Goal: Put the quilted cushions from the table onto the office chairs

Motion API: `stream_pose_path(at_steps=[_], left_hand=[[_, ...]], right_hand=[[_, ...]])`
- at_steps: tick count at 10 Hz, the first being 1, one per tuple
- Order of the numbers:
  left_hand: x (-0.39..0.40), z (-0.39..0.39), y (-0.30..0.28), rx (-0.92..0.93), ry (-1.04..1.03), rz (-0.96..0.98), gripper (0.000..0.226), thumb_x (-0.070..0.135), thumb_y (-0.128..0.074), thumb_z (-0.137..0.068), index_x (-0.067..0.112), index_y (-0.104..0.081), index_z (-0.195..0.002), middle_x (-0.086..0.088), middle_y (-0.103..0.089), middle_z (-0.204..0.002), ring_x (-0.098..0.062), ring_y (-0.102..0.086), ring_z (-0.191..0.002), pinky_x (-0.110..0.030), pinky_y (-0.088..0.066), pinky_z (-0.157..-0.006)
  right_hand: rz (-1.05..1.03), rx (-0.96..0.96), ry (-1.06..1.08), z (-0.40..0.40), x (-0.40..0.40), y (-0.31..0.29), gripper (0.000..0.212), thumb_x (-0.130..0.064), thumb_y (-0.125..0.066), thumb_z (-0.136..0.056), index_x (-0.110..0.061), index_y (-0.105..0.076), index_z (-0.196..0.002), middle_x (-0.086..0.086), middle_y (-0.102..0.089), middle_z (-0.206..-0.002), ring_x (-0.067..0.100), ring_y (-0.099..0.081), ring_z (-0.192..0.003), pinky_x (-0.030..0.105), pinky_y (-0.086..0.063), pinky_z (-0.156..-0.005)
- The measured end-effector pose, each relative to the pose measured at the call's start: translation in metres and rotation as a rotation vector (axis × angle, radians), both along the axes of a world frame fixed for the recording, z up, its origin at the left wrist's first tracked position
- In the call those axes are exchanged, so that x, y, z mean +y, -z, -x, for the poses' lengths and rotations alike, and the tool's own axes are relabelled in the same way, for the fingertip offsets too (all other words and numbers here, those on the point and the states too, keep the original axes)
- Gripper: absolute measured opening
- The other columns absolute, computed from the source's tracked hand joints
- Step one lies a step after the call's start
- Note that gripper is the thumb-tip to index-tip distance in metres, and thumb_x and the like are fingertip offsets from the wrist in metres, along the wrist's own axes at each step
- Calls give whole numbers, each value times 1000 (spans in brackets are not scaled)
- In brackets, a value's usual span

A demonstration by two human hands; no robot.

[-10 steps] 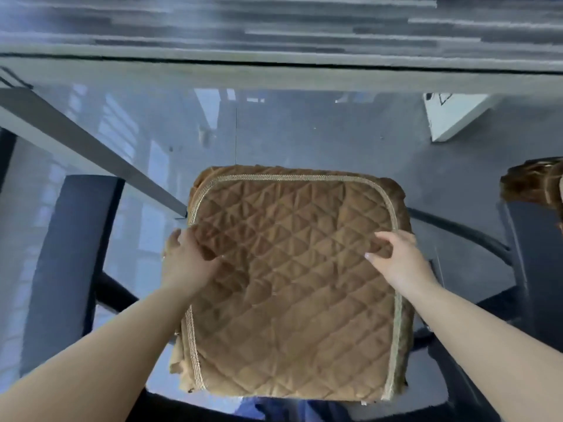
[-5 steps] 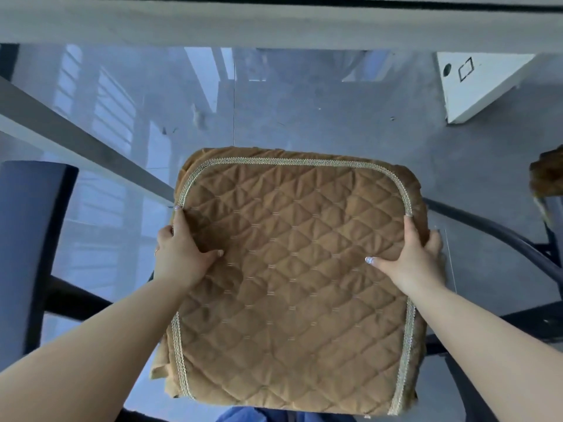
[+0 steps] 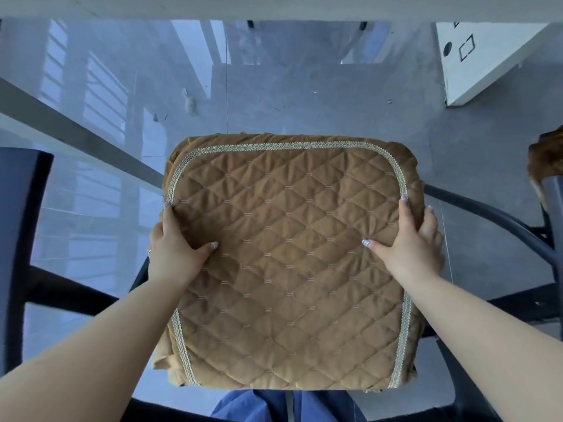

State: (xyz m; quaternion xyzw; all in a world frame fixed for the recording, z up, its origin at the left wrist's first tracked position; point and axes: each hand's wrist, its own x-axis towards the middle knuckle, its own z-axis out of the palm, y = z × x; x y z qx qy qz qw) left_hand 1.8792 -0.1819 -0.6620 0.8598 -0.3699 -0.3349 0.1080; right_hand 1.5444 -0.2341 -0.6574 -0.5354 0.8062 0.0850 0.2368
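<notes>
A brown quilted cushion point(image 3: 292, 263) with pale braided trim lies flat over the seat of a black office chair point(image 3: 499, 226), hiding most of the seat. My left hand point(image 3: 173, 248) grips the cushion's left edge, thumb on top. On the right edge my right hand point(image 3: 411, 242) holds it the same way, fingers wrapped over the side. A second brown cushion point(image 3: 548, 159) shows partly at the right border, on another chair.
A dark chair part point(image 3: 18, 239) stands at the left. The grey table edge point(image 3: 274, 7) runs along the top, with a white box point(image 3: 481, 56) on the glossy floor at the upper right. My blue trousers point(image 3: 286, 406) are at the bottom.
Both hands slid outward from the cushion's top surface to its left and right edges. The cushion came a little nearer and lies squarer on the seat.
</notes>
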Motion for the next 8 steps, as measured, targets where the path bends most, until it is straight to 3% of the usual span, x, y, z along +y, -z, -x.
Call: stream_pose_path(at_steps=[3,4,5,6,7,8], left_hand=[[-4,6,-1,-50,-33,-57,99,27,-81,-70,18,-20,-147,-17,-32,-148,-39,-28,-137,-52,-31,-109],[-4,26,-28,74,-66,1,90,27,-78,-72,24,-24,-145,-11,-39,-144,-35,-37,-134,-49,-37,-105],[-14,53,-76,292,-65,41,81,25,-73,-80,20,-30,-147,2,-57,-123,-19,-58,-115,-32,-45,-91],[-22,74,-134,380,28,127,49,21,-71,-83,17,-55,-129,6,-68,-106,-6,-65,-95,-22,-52,-83],[-36,80,-192,402,72,247,33,18,-71,-83,21,-62,-115,9,-69,-98,2,-62,-86,-7,-46,-67],[-39,77,-270,418,55,382,33,16,-70,-83,19,-63,-115,8,-69,-96,-4,-66,-87,-21,-53,-79]], right_hand=[[-42,-111,56,-8,2,-3,91,-43,-69,-80,-30,-12,-151,12,0,-160,34,-9,-145,52,-25,-112],[-96,-204,32,-17,2,-21,75,-40,-66,-84,-23,-29,-148,15,-23,-154,31,-25,-140,42,-33,-110],[-39,-474,76,-35,-10,-64,43,-26,-61,-88,-20,-55,-130,-2,-64,-117,18,-57,-109,25,-44,-75],[87,-642,40,-63,-19,-124,26,-20,-62,-87,-22,-64,-113,-19,-64,-81,9,-60,-90,20,-44,-66],[140,-738,-87,-89,-31,-187,20,-21,-64,-87,-25,-65,-106,-21,-59,-75,-2,-56,-74,17,-41,-66],[228,-827,-196,-101,-32,-269,18,-20,-66,-86,-26,-63,-103,-19,-58,-75,-5,-55,-71,13,-42,-68]])
